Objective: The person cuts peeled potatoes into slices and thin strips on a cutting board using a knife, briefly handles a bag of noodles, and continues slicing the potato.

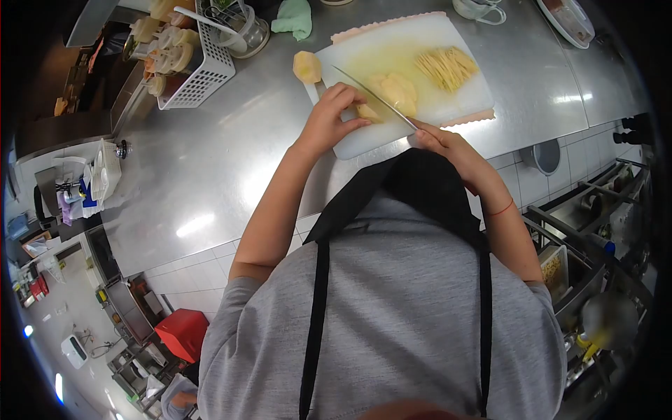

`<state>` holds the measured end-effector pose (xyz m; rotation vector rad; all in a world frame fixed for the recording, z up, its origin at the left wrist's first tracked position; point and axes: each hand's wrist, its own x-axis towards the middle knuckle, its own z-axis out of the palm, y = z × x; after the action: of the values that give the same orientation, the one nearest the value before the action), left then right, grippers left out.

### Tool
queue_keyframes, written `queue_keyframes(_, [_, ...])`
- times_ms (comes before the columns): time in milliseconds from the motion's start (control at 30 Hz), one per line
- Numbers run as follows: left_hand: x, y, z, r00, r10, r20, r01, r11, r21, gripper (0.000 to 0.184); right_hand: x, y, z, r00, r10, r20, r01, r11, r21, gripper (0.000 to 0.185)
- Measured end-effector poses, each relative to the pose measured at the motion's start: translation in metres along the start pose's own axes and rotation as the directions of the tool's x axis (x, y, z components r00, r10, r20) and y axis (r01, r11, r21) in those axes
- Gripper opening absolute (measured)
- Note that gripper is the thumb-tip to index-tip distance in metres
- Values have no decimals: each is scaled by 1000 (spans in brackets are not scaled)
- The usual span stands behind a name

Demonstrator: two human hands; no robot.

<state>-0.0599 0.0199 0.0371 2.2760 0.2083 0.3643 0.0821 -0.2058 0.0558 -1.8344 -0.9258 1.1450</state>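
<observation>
My right hand [437, 138] is wrapped round the handle of a knife [378, 99], its blade slanting up and left over a white cutting board [364, 143]. Left of the blade, my left hand [337, 117] has its fingertips on a small yellowish potato piece [367, 112]. Just right of the blade lie flat potato slices [397, 91]. A pile of thin potato strips [446, 68] sits at the board's right side. A peeled potato with a cut face [307, 67] rests at the board's left edge.
A white basket of bottles [203, 77] stands at the upper left, beside a clear container [250, 35] and a green cloth [292, 19]. Behind the board is a glass cup [479, 10]. A lidded plastic container [568, 21] lies at the upper right.
</observation>
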Motion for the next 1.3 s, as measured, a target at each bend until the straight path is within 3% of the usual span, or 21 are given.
queue_keyframes(67, [-3, -1, -7, 1000, -4, 13, 4, 1000, 11, 34, -2, 6, 0, 995, -84, -61, 84, 996, -8, 45])
queue_keyframes(100, [-3, -1, -11, 999, 21, 46, -23, 998, 65, 34, -7, 0, -3, 996, 35, -76, -22, 986, 168, 45])
queue_keyframes(167, [-2, 1, -16, 996, 37, 83, -47, 992, 120, 34, -15, -14, -10, 986, 156, -65, -125, 931, 344, 44])
queue_keyframes(233, [8, 6, -17, 969, -229, 90, 241, 956, -164, 29, -22, -24, -22, 962, 243, -120, -193, 925, 327, 44])
queue_keyframes(267, [16, 7, -17, 969, -227, 95, 240, 957, -165, 29, -21, -21, -25, 955, 251, -156, -189, 924, 331, 45])
queue_keyframes(333, [38, 3, -15, 998, 45, 32, -49, 986, 158, 27, -19, -15, -31, 950, 260, -172, -192, 922, 335, 46])
queue_keyframes(367, [45, -2, -11, 998, 47, 35, -52, 986, 156, 27, -18, -13, -33, 947, 264, -185, -192, 922, 337, 48])
queue_keyframes(433, [57, -6, -5, 986, 84, 144, -136, 904, 404, 22, -19, -13, -34, 941, 273, -201, -191, 917, 350, 48])
queue_keyframes(567, [63, -3, -3, 965, -54, 258, -65, 900, 431, 20, -22, -10, -34, 940, 277, -199, -189, 908, 374, 47])
queue_keyframes(667, [65, -2, -7, 963, -56, 262, -56, 914, 402, 18, -23, -12, -34, 934, 288, -214, -199, 913, 357, 45])
queue_keyframes(733, [70, 5, -14, 882, -272, 385, 203, 956, 211, 18, -22, -11, -34, 929, 292, -227, -206, 918, 340, 44])
queue_keyframes(767, [72, 6, -15, 881, -273, 387, 204, 956, 211, 18, -22, -10, -35, 926, 298, -232, -210, 917, 338, 44])
queue_keyframes(833, [75, 8, -16, 852, -191, 488, 256, 964, -68, 15, -21, -10, -36, 923, 304, -237, -215, 916, 338, 44])
queue_keyframes(867, [77, 7, -15, 850, -192, 490, 256, 964, -67, 15, -21, -11, -37, 924, 310, -222, -224, 912, 343, 44])
queue_keyframes(933, [86, 6, -7, 844, -117, 524, 144, 990, -11, 12, -21, -12, -36, 925, 319, -206, -234, 907, 351, 44])
queue_keyframes(1067, [95, 3, 7, 856, -182, 483, 159, 983, 89, 17, -23, -10, -33, 936, 286, -205, -201, 913, 356, 44])
queue_keyframes(1133, [95, 7, 9, 893, -189, 408, 93, 966, 243, 24, -24, -8, -33, 937, 277, -213, -190, 916, 354, 44])
queue_keyframes(1300, [94, 12, 9, 920, -91, 381, -25, 957, 289, 24, -28, -6, -35, 930, 301, -210, -210, 906, 368, 44])
